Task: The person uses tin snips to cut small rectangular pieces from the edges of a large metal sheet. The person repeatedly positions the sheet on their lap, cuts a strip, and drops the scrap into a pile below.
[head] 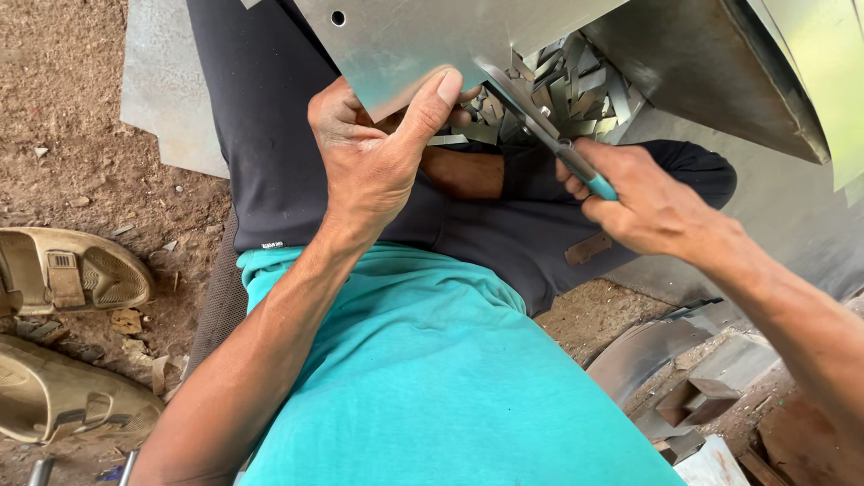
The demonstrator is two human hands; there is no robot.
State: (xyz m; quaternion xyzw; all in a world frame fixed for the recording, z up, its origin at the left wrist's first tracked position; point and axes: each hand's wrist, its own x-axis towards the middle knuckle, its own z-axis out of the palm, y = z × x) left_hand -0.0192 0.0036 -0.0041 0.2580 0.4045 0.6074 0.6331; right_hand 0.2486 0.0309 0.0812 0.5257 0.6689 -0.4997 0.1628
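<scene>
A person sits low on the dirt ground, and the closest thing to see is a teal shirt (432, 378) above dark trousers (270, 135). Take the metal sheet (405, 40) as the main thing to steer by. It is a shiny, flat piece with a small round hole, and it is held up over the person's lap. The left hand (369, 157) comes up from below the sheet and pinches its lower edge, with the thumb pressed flat on the front. To the right of the sheet, the right hand (643, 202) is closed tight around the teal handles of a pair of tin snips (549, 135). The blades of the snips reach up to the sheet's right edge. Just behind that edge lies a heap of thin metal strips (567, 94). Far to the left of the sheet, two tan sandals (67, 270) rest on the dirt. Down to the right of the sheet lie some curved and flat metal scraps (675, 360).
</scene>
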